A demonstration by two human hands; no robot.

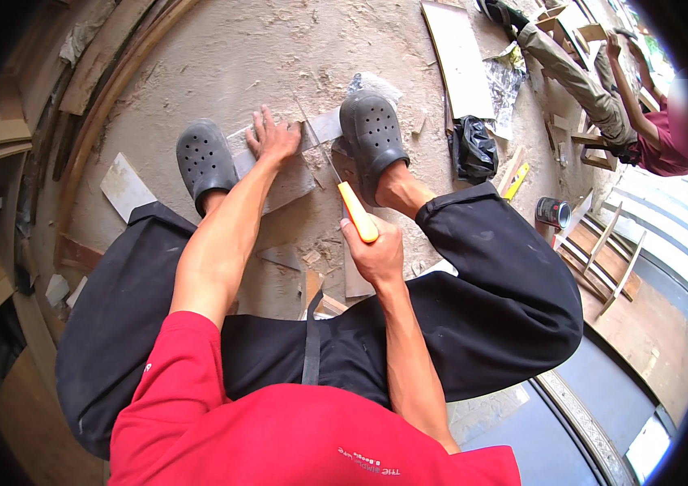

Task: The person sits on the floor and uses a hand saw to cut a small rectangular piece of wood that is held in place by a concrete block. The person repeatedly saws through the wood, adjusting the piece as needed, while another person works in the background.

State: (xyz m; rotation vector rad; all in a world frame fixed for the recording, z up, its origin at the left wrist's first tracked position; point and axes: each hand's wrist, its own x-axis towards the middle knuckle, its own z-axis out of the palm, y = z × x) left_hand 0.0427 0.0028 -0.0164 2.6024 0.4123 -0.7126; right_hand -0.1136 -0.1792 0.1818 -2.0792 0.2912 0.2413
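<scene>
My right hand (375, 251) is wrapped round the yellow-orange handle of a hand saw (352, 204). The thin blade points away from me and crosses a pale board (286, 193) lying low between my feet. With fingers spread, my left hand (273, 138) presses down on that board, just left of the blade. Grey clogs with holes cover my feet; the left clog (206, 155) is by the board's left end, and the right clog (370, 130) is over its right part. How deep the blade sits in the board cannot be made out.
Offcuts (127, 188) and sawdust litter the dusty floor. Wooden planks (105, 97) lean along the left. On the right are a long white panel (459, 61), a black plastic bag (474, 150), a yellow tool (516, 181) and a can (552, 212). Another person (668, 134) works at far right.
</scene>
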